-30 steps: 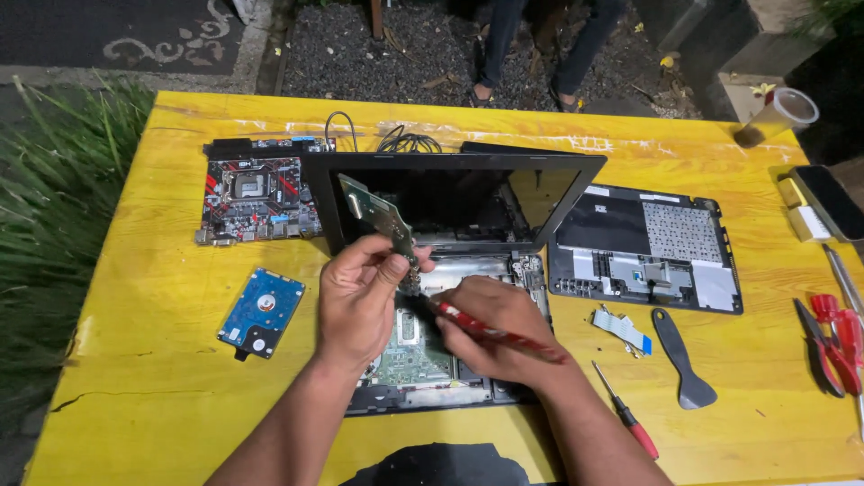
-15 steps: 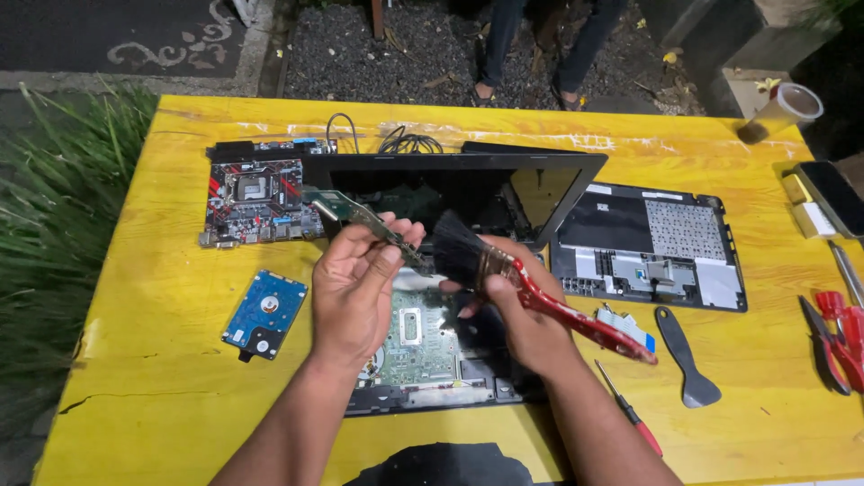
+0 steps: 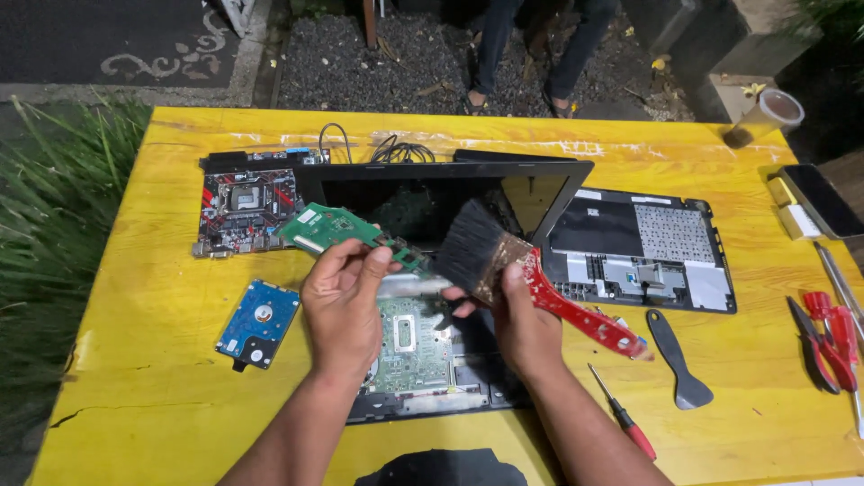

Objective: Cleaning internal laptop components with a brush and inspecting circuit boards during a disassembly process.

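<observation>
My left hand (image 3: 342, 301) holds a green circuit board (image 3: 337, 228) up above an opened laptop (image 3: 423, 360), whose mainboard lies bare. My right hand (image 3: 520, 319) grips a red-handled paintbrush (image 3: 531, 279). Its black bristles (image 3: 468, 245) touch the right end of the board. The laptop's dark screen (image 3: 423, 193) stands upright behind both hands.
On the yellow table (image 3: 162, 396) lie a red-and-black motherboard (image 3: 243, 205), a blue hard drive (image 3: 258, 322), a laptop bottom cover (image 3: 643, 247), a black pry tool (image 3: 679, 360), a red screwdriver (image 3: 621, 421), red pliers (image 3: 823, 333) and a phone (image 3: 823, 200). Another person's legs (image 3: 531, 49) stand beyond the table.
The green board has been lifted from the laptop and raised higher. My right hand has swung the brush up so its bristles meet the board.
</observation>
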